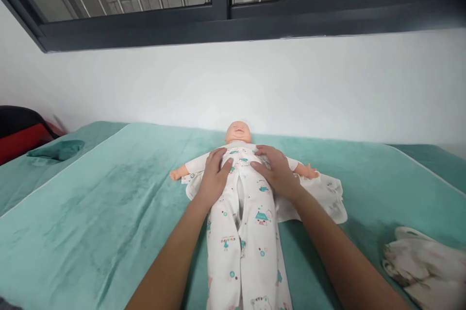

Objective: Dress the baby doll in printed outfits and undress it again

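Observation:
A baby doll (238, 132) lies on its back with its head by the wall and its arms stretched sideways. It wears a white long-sleeved top (197, 164). White printed baby pants (260, 217) cover its front from the chest down, with a slit at the crotch. My left hand (214, 177) rests on the pants' upper left side, thumb apart from the fingers. On the upper right side lies my right hand (277, 170), its thumb also spread toward the middle. Fabric under both palms is hidden. A white printed garment (322, 198) is spread beneath the doll.
A teal cover (91, 208) lies over the bed. A crumpled pale cloth (425, 266) is at the lower right. At the left edge sit a red and black item (25, 130) and a small teal cushion (56, 149). Behind are a white wall (163, 86) and a dark window frame (127, 30).

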Demonstrator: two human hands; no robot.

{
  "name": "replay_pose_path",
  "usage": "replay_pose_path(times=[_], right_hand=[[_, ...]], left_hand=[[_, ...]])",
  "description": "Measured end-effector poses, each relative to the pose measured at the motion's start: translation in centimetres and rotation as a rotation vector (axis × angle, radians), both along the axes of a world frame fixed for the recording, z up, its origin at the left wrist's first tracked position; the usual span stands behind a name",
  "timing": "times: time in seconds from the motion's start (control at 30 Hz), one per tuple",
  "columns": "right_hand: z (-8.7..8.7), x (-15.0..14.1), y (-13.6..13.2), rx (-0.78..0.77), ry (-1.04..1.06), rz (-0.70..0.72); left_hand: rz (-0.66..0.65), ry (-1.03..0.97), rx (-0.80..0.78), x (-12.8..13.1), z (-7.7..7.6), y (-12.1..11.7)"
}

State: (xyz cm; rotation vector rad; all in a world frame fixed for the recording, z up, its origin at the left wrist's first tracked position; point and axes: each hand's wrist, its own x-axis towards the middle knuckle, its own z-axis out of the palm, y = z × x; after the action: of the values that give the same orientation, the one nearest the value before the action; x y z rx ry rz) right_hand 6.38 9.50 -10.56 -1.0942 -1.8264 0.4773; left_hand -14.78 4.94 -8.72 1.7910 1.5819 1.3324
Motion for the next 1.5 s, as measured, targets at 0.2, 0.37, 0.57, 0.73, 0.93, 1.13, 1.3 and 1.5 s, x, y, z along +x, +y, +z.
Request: replay_pose_path(times=[0.2,0.37,0.57,0.73,0.93,1.13,1.3,1.5], right_hand=[[-0.7,-0.2,0.0,-0.184,0.081,-0.003],[-0.6,0.1,0.4,-0.173,0.048,0.043],[-0.4,-0.6,-0.6,-0.071,0.069,-0.106],[-0.4,-0.4,-2.9,-0.098,0.212,-0.172],[-1.1,0.2,-5.8,-0.217,0.245,-0.23],[-2.5,0.8,-8.5,-0.292,0.154,-0.127],[-2.9,2.1,-10.8,-0.401,0.08,-0.018],[-3.2,2.5,-12.8,-0.429,0.046,0.001]], left_hand=[[-0.039,-0.098,-0.125,-0.7,-1.1,-0.4],[0.005,-0.032,-0.092,-0.6,-0.7,-0.2],[0.081,0.089,-0.05,-0.8,-1.0,-0.3],[0.096,0.161,-0.058,-0.6,-1.2,-0.8],[0.14,0.226,-0.03,-0.4,-1.8,-1.3],[0.154,0.265,-0.03,-0.9,-2.5,-2.1],[0.049,0.159,-0.083,-1.8,-3.4,-5.5],[-0.118,-0.063,-0.216,-2.9,-3.8,-10.6]])
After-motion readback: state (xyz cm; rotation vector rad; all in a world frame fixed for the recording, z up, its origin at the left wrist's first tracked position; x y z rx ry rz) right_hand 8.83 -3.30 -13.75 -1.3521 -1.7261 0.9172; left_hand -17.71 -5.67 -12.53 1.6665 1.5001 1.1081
